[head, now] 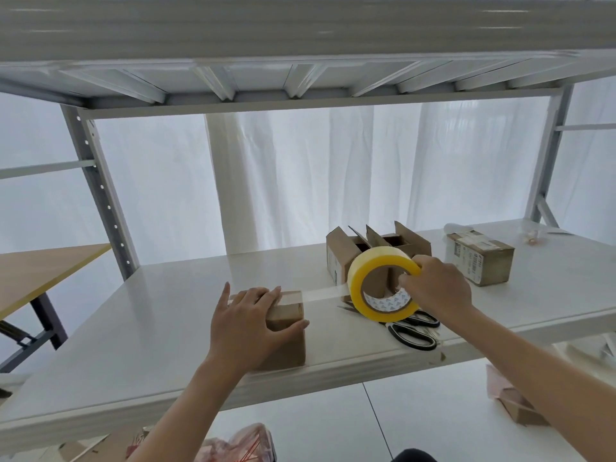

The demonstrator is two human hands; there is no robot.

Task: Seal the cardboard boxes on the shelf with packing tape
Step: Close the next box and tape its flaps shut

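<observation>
At eight o'clock from the tape roll (358, 278) my right hand (436, 288) grips, my flat left hand (243, 325) pins the box (290, 345) against the pull.

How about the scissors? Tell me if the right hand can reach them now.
Probably yes, but not to grip: the scissors lie just below the right hand, handles bare, but it holds the tape roll, whose strip runs to the box.

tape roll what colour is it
The tape roll is translucent yellow; the head view shows it best.
</observation>
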